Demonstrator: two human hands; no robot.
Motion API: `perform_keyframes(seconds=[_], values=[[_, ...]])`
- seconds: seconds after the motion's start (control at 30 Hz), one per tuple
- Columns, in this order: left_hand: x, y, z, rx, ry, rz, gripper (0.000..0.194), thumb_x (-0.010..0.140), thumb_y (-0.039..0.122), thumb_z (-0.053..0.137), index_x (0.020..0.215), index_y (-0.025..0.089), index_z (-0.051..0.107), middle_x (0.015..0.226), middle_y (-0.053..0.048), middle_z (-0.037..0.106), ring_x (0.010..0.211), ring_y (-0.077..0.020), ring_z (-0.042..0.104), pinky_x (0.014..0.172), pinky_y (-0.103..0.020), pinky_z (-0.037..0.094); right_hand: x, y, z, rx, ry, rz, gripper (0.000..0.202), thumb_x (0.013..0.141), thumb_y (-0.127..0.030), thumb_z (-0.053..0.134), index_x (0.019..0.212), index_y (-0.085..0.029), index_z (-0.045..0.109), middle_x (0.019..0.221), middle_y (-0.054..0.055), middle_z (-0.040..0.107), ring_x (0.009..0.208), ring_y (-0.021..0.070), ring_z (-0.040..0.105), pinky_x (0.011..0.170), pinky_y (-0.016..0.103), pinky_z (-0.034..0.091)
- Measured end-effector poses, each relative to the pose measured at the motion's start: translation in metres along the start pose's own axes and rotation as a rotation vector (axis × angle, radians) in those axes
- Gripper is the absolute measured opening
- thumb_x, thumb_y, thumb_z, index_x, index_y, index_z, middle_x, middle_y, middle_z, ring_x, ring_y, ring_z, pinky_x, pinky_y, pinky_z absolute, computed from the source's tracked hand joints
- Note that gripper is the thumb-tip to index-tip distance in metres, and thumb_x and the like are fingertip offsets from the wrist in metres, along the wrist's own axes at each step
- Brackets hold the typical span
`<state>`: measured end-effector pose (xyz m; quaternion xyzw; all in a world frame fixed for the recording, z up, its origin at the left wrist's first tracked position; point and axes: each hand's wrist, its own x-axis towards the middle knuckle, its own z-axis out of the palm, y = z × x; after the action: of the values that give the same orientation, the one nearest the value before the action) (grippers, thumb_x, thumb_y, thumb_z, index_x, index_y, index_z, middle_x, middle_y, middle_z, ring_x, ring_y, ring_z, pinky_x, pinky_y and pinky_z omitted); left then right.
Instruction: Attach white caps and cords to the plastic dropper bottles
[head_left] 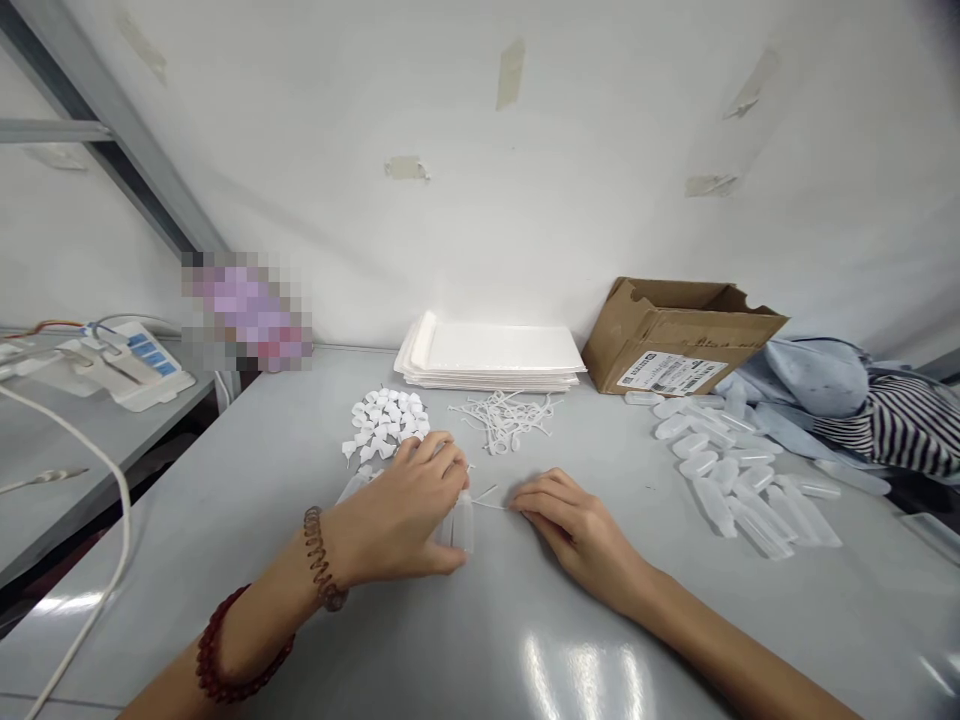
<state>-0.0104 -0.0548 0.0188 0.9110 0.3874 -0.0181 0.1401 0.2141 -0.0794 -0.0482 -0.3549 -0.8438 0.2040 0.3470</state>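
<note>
Clear plastic tubes [463,522] stand or lie under my left hand [416,510], whose fingers wrap round them from above and behind. My right hand [574,525] rests on the grey table, fingers pressed together at the end of a thin white string [491,505]. That string runs left toward the tubes. Behind my left hand lies a pile of small white caps [386,415]. A loose heap of white strings [508,418] is behind the gap between my hands. Many clear tubes [724,465] lie spread on the right.
A stack of white padded envelopes [499,350] sits against the wall. Right of it stands an open cardboard box [667,340]. Blue and striped cloth [825,390] lies at the far right. A white cable [112,470] and a white device [131,365] are at the left.
</note>
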Motion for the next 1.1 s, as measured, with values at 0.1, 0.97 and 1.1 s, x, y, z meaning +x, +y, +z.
perform_keyframes(seconds=[0.1, 0.97, 1.1], values=[[-0.001, 0.001, 0.0, -0.012, -0.008, 0.002, 0.035, 0.068, 0.034, 0.068, 0.095, 0.014, 0.058, 0.107, -0.011, 0.058, 0.112, -0.032, 0.042, 0.093, -0.046, 0.037, 0.002, 0.0, -0.003, 0.015, -0.01, 0.005, 0.024, 0.09, -0.008, 0.045, 0.101, -0.021, 0.062, 0.092, 0.004, 0.069, 0.087, 0.0167, 0.059, 0.078, 0.032, 0.052], [0.052, -0.019, 0.005, 0.101, 0.318, 0.135, 0.021, 0.088, 0.013, 0.05, 0.099, 0.019, 0.066, 0.099, -0.008, 0.061, 0.101, -0.0246, 0.046, 0.083, -0.039, 0.041, -0.023, 0.076, -0.133, -0.829, 0.152, 0.335, 0.023, 0.085, -0.017, 0.045, 0.092, -0.018, 0.067, 0.09, 0.009, 0.069, 0.086, 0.0253, 0.06, 0.071, 0.037, 0.045], [0.051, -0.018, 0.012, 0.175, 0.383, 0.132, 0.021, 0.088, 0.012, 0.049, 0.091, 0.021, 0.068, 0.097, -0.009, 0.06, 0.101, -0.0265, 0.046, 0.08, -0.039, 0.04, -0.023, 0.082, -0.128, -0.908, 0.122, 0.393, 0.024, 0.086, -0.015, 0.045, 0.096, -0.016, 0.067, 0.099, 0.011, 0.068, 0.092, 0.0271, 0.056, 0.071, 0.036, 0.042]])
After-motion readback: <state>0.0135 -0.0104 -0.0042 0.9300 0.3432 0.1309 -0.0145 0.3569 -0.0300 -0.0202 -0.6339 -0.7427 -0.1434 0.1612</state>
